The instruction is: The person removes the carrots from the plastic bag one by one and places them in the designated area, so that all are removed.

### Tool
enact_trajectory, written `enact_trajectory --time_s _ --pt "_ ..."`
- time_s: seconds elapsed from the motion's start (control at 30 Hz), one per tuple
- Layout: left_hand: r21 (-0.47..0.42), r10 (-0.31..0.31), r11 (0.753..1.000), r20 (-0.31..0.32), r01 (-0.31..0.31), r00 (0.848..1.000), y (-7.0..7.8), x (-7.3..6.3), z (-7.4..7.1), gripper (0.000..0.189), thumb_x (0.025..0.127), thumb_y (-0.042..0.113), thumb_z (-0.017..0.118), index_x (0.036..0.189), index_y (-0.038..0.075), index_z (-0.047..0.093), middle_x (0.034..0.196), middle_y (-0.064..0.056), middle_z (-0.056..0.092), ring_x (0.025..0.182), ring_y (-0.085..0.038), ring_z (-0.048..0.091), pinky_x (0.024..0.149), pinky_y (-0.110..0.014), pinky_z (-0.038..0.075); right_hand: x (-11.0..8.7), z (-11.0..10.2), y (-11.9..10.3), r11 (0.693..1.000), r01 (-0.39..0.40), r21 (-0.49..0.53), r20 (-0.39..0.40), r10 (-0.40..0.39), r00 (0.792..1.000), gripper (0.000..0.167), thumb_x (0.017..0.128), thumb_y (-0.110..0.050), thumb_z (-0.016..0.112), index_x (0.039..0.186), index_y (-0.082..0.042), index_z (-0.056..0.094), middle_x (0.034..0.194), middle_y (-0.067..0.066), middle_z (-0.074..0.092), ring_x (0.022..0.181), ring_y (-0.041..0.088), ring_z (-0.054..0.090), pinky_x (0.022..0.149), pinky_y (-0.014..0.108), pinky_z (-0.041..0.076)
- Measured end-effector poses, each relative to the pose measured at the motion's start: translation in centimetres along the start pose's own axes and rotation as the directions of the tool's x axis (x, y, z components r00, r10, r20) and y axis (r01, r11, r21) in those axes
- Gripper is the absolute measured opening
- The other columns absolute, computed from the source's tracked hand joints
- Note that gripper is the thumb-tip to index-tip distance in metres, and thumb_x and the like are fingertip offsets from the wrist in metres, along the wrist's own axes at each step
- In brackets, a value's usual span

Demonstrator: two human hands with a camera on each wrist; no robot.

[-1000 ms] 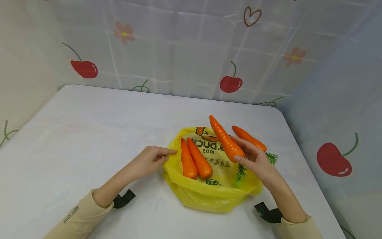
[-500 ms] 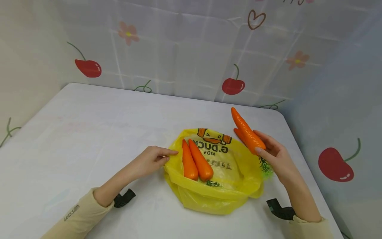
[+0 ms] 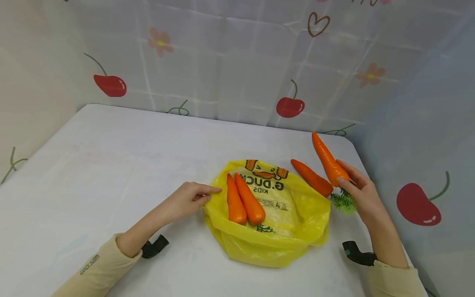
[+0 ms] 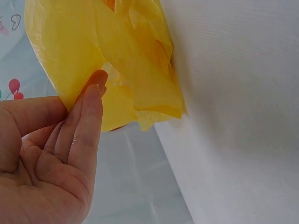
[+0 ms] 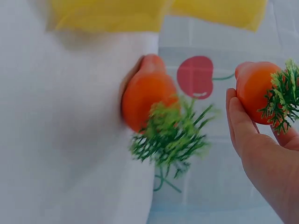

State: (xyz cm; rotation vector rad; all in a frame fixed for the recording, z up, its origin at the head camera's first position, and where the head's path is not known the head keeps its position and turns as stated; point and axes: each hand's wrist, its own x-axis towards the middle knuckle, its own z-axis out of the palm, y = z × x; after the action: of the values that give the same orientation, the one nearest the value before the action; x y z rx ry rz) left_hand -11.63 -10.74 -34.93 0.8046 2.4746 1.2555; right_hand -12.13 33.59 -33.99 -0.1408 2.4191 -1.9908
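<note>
My left hand (image 3: 187, 199) pinches the left rim of a yellow plastic bag (image 3: 259, 249) between thumb and fingers, which the left wrist view shows up close. The bag lies with its mouth spread, and two orange carrots (image 3: 249, 200) rest inside near its left side. My right hand (image 3: 365, 197) holds another carrot (image 3: 327, 159) near its thick end, raised with the tip pointing away. In the right wrist view, green leaves (image 5: 282, 95) hang from this held carrot. One more carrot (image 3: 311, 177) lies on the table, just right of the bag.
The white table (image 3: 141, 152) reaches back to a curtain (image 3: 222, 66) printed with cherries and flowers. A wall covering (image 3: 426, 156) stands close along the table's right edge. Each wrist wears a black strap mount (image 3: 358, 255).
My right hand has carried its carrot from over the bag to the right, past the carrot on the table. My left hand keeps its hold on the rim.
</note>
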Motion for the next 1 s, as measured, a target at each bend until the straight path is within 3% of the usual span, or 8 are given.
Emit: enact_trajectory --time_s 0.23,0.47,0.57,0.77,1.0 --pt "-0.011 -0.017 1.0 -0.003 0.017 1.0 0.0 0.0 0.1 0.033 0.09 -0.006 0.053 0.121 -0.001 0.062 0.112 -0.016 0.062 0.053 -0.008 0.035 0.051 -0.02 0.036 0.7 -1.9 1.4 0.996 -0.027 0.086 -0.055 0.032 0.998 0.042 0.095 -0.011 0.054 0.137 -0.02 0.052 0.123 -0.006 0.043 0.096 0.008 0.048 0.078 0.013 0.043" --pt "-0.018 -0.02 1.0 -0.007 0.02 1.0 -0.2 -0.1 0.1 0.033 0.09 -0.006 0.052 0.121 -0.001 0.062 0.115 -0.016 0.061 0.053 -0.008 0.034 0.05 -0.02 0.035 1.5 -4.0 2.5 0.994 -0.068 0.088 -0.041 0.072 0.997 0.038 0.096 -0.01 0.054 0.131 -0.023 0.057 0.114 -0.008 0.049 0.092 0.008 0.047 0.075 0.014 0.044" --pt "-0.019 -0.022 1.0 -0.008 0.022 1.0 -0.3 0.0 0.1 0.033 0.09 -0.006 0.052 0.121 0.0 0.063 0.111 -0.015 0.063 0.052 -0.008 0.033 0.05 -0.02 0.034 1.8 -4.6 3.0 0.994 -0.102 0.029 -0.031 0.103 0.994 0.038 0.096 -0.015 0.055 0.133 -0.023 0.055 0.113 -0.007 0.049 0.092 0.01 0.046 0.075 0.015 0.044" --pt "-0.022 -0.02 1.0 -0.007 0.02 1.0 -0.3 0.0 0.2 0.032 0.09 -0.005 0.052 0.12 0.0 0.063 0.106 -0.012 0.064 0.052 -0.008 0.033 0.049 -0.02 0.034 2.3 -5.3 4.1 0.971 -0.129 -0.203 -0.014 0.129 0.992 0.046 0.097 -0.026 0.052 0.141 -0.017 0.045 0.114 -0.013 0.047 0.096 0.01 0.044 0.077 0.016 0.041" --pt "-0.022 -0.02 1.0 -0.003 0.02 1.0 -0.2 0.1 0.3 0.032 0.09 -0.005 0.052 0.12 -0.001 0.063 0.109 -0.013 0.063 0.052 -0.008 0.033 0.05 -0.02 0.034 2.9 -5.7 4.9 0.956 -0.136 -0.259 0.034 0.15 0.988 0.052 0.097 -0.029 0.051 0.144 -0.011 0.039 0.12 -0.015 0.042 0.103 0.009 0.04 0.079 0.015 0.037"
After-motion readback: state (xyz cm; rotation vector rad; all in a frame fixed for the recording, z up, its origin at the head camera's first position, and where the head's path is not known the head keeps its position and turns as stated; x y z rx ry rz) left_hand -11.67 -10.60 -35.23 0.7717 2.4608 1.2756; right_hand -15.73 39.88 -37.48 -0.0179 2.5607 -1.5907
